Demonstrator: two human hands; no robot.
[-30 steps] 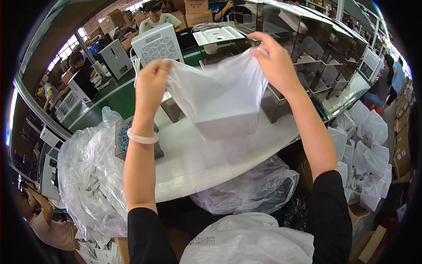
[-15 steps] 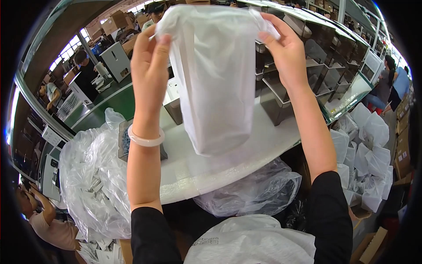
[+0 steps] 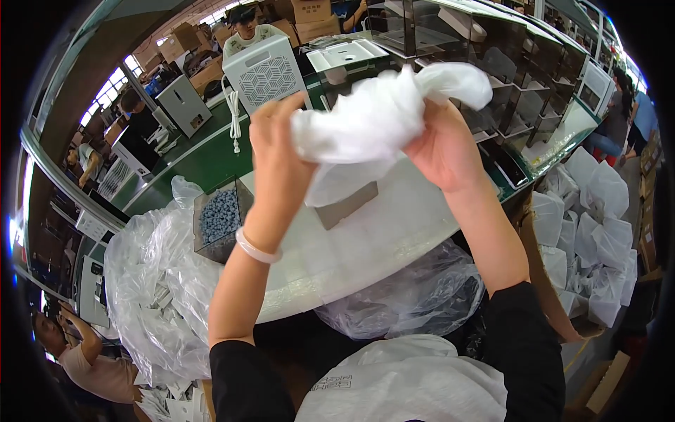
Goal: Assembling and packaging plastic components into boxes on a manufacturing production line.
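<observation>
Since half a second ago the translucent white plastic bag (image 3: pixel 380 119), then stretched tall and open between our raised hands, has been gathered into a crumpled bunch at chest height above the bench. Largest thing under us: the long white worktable (image 3: pixel 365 239), curving across the view. A big clear plastic sack of white parts (image 3: pixel 151 295) slumps at its left end, and another clear crumpled sack (image 3: pixel 415 295) hangs off the near edge. Beyond the table sits a white box-shaped appliance with a patterned grille (image 3: pixel 267 70) on the green conveyor (image 3: pixel 204 162). A small clear bin of blue-grey pieces (image 3: pixel 219 218) stands on the table's left part, beside our left wrist. Our left hand (image 3: pixel 281 155), pale bracelet (image 3: pixel 256 247) on the wrist, is closed on the bunch's left side; our right hand (image 3: pixel 443 151) clenches its right side, fingers curled into the plastic.
</observation>
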